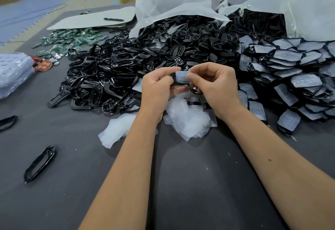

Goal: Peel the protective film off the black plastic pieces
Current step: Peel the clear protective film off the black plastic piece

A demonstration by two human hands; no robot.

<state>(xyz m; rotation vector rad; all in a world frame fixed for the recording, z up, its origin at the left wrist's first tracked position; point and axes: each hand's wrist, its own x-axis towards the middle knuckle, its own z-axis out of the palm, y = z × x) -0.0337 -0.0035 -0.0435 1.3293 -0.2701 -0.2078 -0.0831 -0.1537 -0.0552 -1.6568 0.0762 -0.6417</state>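
Right between the fingertips of both hands sits one black plastic piece (178, 82), its pale film (182, 76) facing up. The left hand (157, 86) curls round the piece's left end; the right hand (215, 86) pinches the film's right edge with thumb and forefinger. Just below the fingers lies one loose heap of peeled films (186, 119). Beyond the knuckles spread two piles: bare black frames (112, 77) left, film-covered pieces (290, 77) right, too many to count. Two stray frames (40, 163) lie far left on the grey table (190, 184)
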